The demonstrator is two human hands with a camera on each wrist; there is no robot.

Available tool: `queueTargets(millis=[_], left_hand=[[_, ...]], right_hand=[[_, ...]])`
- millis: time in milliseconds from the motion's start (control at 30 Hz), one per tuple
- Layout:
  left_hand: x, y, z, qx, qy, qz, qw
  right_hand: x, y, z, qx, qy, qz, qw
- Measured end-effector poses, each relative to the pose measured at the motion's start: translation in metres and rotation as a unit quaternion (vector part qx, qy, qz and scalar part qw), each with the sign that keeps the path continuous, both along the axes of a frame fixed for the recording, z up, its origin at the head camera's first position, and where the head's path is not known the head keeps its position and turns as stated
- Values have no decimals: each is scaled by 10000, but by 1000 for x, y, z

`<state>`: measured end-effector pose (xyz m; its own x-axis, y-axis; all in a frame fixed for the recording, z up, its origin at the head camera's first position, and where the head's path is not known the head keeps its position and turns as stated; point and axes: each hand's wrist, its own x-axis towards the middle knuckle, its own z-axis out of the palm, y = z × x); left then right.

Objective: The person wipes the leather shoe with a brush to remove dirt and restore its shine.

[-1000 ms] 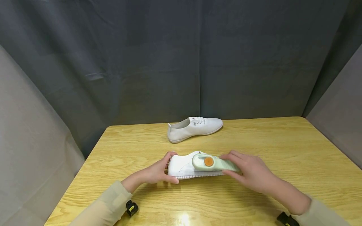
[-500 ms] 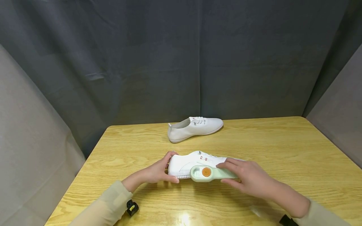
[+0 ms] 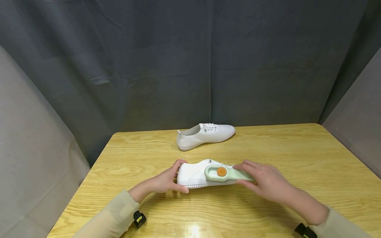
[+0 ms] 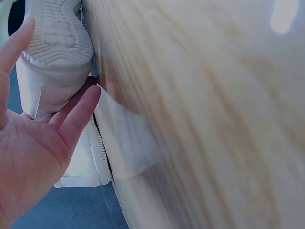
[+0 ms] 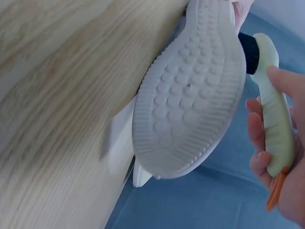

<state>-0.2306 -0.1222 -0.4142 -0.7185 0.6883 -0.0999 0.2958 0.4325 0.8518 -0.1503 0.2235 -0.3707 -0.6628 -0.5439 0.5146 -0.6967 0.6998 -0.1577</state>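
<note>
A: Surface, room?
B: Glossy wood-grain counter (image 3: 303, 162), dark curtain (image 3: 163, 66) behind, pale drapes (image 3: 32, 115) either side. Far shoe (image 3: 218, 133) near the back edge.
A: Grips?
B: Left grip (image 3: 164, 181) holds the near shoe (image 3: 190, 174) by its heel, mid-counter; right grip (image 3: 265, 181) wraps the green brush (image 3: 232, 175), bristles against the shoe's side.

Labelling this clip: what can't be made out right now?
Toe of the held shoe: head view, behind the right hand.
Its opening: every view, turned away.
Tips of the bristles: right wrist view, behind the sole.
Most of the brush: left wrist view, beyond the top-left corner.
Far shoe, other side: head view, turned away.
</note>
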Motion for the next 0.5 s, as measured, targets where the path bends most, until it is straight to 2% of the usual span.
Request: queueTargets(millis=[100, 233, 300, 400, 500], left_hand=[[0, 0, 0, 11, -37, -14, 10000], [0, 0, 1, 20, -58, -19, 10000], [0, 0, 1, 33, -58, -23, 10000], [0, 1, 0, 52, -57, -43, 10000], [0, 1, -1, 55, -52, -52, 10000]], right_hand=[[-4, 5, 1, 40, -214, -496, 9985], [-10, 15, 4, 4, -523, -1200, 9914], [-12, 18, 5, -74, -580, -1415, 9882], [-11, 21, 7, -186, -521, -1440, 9880], [-5, 17, 8, -292, -278, -1043, 9937]])
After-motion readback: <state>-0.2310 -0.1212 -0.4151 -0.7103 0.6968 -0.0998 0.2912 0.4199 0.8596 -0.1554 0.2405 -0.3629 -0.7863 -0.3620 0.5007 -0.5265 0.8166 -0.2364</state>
